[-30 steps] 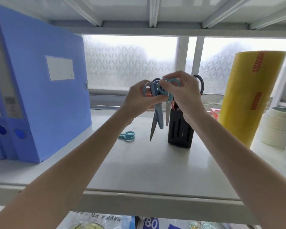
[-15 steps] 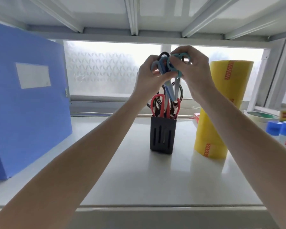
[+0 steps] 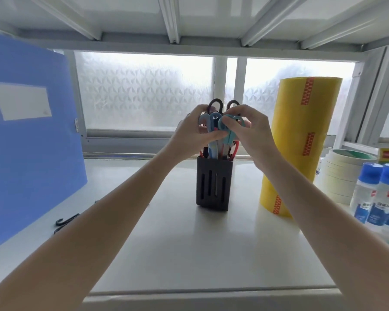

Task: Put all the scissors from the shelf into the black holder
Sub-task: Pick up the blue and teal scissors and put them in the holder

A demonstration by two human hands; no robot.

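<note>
Both our hands meet above the black holder (image 3: 213,182): our left hand (image 3: 192,133) clamped on the blue scissors (image 3: 212,140), our right hand (image 3: 250,131) pinching the teal scissors (image 3: 228,129). Their handles are up, blades pointing straight down into the holder, long axes upright. Left of the holder the white shelf (image 3: 177,243) lies open; just right stands a yellow tape roll (image 3: 301,142). Black scissors (image 3: 65,221) lie near the blue binder (image 3: 32,135).

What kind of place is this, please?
Probably an office supply or stationery storage shelf by a frosted window. It holds a blue file box, a tall yellow tape stack, masking tape rolls, and a black holder of scissors.
</note>
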